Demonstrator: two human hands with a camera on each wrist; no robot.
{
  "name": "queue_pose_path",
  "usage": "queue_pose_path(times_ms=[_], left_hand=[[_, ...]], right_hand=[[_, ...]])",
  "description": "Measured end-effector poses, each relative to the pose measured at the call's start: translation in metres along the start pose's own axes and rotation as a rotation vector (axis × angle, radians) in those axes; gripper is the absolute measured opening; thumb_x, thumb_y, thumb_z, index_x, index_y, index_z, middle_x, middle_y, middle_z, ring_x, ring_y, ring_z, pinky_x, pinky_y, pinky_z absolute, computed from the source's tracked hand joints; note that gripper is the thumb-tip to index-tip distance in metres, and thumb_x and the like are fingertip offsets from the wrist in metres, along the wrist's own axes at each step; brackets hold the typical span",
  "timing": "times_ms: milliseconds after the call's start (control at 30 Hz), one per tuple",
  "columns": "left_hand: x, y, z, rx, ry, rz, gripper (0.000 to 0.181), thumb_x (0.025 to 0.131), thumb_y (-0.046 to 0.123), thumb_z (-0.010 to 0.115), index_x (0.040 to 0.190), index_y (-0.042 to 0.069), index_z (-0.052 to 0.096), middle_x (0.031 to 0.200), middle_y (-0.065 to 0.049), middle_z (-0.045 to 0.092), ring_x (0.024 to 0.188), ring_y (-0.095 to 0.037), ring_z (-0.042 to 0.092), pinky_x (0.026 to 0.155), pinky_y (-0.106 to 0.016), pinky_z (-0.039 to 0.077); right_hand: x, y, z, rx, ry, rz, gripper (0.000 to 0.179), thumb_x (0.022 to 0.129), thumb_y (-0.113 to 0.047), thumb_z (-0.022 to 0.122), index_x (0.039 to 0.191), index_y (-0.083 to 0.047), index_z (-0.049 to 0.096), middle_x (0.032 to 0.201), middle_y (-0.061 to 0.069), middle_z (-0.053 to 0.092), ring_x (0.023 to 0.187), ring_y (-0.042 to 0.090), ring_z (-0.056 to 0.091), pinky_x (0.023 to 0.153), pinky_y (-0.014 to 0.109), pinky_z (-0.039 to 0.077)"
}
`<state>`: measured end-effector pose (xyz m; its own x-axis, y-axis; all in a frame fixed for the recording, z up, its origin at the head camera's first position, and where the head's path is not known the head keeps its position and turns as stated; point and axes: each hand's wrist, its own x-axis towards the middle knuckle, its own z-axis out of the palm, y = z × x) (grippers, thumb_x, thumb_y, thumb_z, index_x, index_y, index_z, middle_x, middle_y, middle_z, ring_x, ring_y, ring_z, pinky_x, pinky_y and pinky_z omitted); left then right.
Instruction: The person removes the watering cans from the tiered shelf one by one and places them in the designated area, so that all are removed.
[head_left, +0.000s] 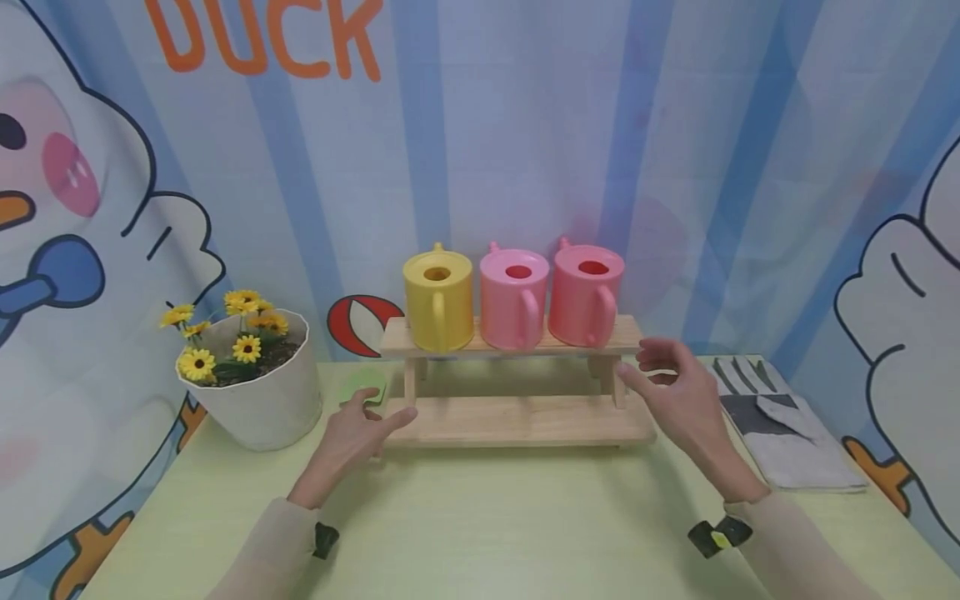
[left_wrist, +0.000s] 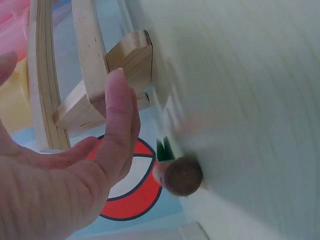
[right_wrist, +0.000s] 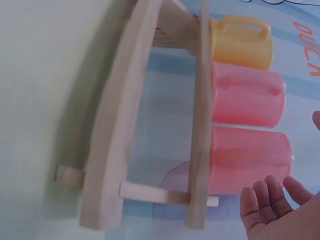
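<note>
Pale yellow-green worktop (head_left: 480, 517) is sitting against a blue-striped cartoon-duck backdrop curtain (head_left: 525, 125), leaving free surface in front of the rack and little behind it. The two-tier light wooden shelf rack (head_left: 517, 417) is standing mid-worktop, long axis running left-right across the person's front, so both hands are bracketing its short ends. White pot of yellow artificial flowers (head_left: 251, 379) is crowding the left side, just beside the rack; folded grey-and-white cloth (head_left: 780, 429) is lying on the right, near but apart. On the top tier, three plastic watering cans are standing upright in a touching row, handles facing the person: yellow watering can (head_left: 438, 300) on the left, light pink watering can (head_left: 513, 298) in the middle, deeper pink watering can (head_left: 587, 293) on the right. Left hand (head_left: 360, 433) is lying released, fingers straight, tips at the lower tier's left end; contact is unclear. Right hand (head_left: 678, 396) is hovering relaxed, fingers loosely spread, grasping nothing, just off the right end at top-tier height. Both look about equally near the rack. A small green flat thing (head_left: 363, 385) is peeking out behind the left hand.
</note>
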<state>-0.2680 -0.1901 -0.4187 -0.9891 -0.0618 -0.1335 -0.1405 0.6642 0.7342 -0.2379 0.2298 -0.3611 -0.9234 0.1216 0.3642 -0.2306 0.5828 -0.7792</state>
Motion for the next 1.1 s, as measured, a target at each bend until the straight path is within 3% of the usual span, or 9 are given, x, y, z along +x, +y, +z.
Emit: queue_pose_path(times_ms=[133,267,400,533,733,967,1100], left_hand=[[0.002,-0.001,0.002,-0.064,-0.043,-0.017,0.097,0.100,0.061,0.071,0.167,0.002,0.032,0.144,-0.030,0.065,0.086,-0.024,0.079,0.099,-0.051,0.060],[0.006,-0.003,0.003,-0.160,-0.095,-0.053,0.100,0.099,0.056,0.074,0.170,0.004,0.026,0.149,-0.031,0.060,0.093,-0.025,0.080,0.103,-0.050,0.060],[0.011,-0.005,0.004,-0.244,-0.130,-0.074,0.105,0.097,0.047,0.080,0.171,0.004,0.020,0.153,-0.033,0.056,0.097,-0.023,0.078,0.095,-0.042,0.064],[0.014,-0.007,0.006,-0.293,-0.153,-0.074,0.107,0.094,0.038,0.086,0.171,0.002,0.021,0.148,-0.033,0.059,0.096,-0.020,0.076,0.087,-0.036,0.065],[0.017,-0.008,0.008,-0.294,-0.163,-0.083,0.107,0.091,0.032,0.091,0.170,0.003,0.025,0.133,-0.025,0.067,0.092,-0.018,0.075,0.085,-0.032,0.064],[0.019,-0.008,0.009,-0.281,-0.163,-0.073,0.108,0.087,0.021,0.094,0.170,0.004,0.026,0.142,-0.032,0.062,0.089,-0.018,0.073,0.080,-0.028,0.062],[0.019,-0.007,0.010,-0.295,-0.145,-0.077,0.108,0.087,0.016,0.094,0.170,0.005,0.027,0.146,-0.035,0.059,0.093,-0.020,0.073,0.078,-0.027,0.063]], right_hand=[[0.010,-0.015,0.004,0.045,0.007,0.052,0.056,0.106,-0.041,0.072,0.145,-0.003,0.059,0.132,0.018,0.069,0.121,0.022,0.062,0.091,0.004,0.043],[0.021,-0.026,0.009,0.098,0.007,0.111,0.057,0.105,-0.043,0.072,0.144,-0.004,0.059,0.134,0.017,0.067,0.122,0.022,0.061,0.094,0.015,0.048],[0.034,-0.033,0.016,0.145,0.010,0.182,0.062,0.104,-0.049,0.071,0.145,-0.004,0.058,0.137,0.016,0.063,0.123,0.024,0.059,0.097,0.028,0.049],[0.045,-0.038,0.021,0.173,0.023,0.227,0.062,0.104,-0.048,0.070,0.145,-0.004,0.057,0.140,0.017,0.063,0.125,0.027,0.058,0.101,0.031,0.048],[0.058,-0.042,0.029,0.184,0.044,0.258,0.060,0.103,-0.045,0.073,0.145,-0.003,0.058,0.140,0.018,0.064,0.125,0.029,0.059,0.097,0.027,0.050],[0.066,-0.043,0.037,0.206,0.019,0.279,0.054,0.106,-0.043,0.069,0.142,-0.004,0.061,0.135,0.017,0.064,0.118,0.027,0.059,0.090,0.022,0.052],[0.069,-0.044,0.040,0.226,0.005,0.280,0.051,0.108,-0.041,0.067,0.141,-0.003,0.062,0.132,0.018,0.064,0.116,0.028,0.058,0.095,0.026,0.053]])
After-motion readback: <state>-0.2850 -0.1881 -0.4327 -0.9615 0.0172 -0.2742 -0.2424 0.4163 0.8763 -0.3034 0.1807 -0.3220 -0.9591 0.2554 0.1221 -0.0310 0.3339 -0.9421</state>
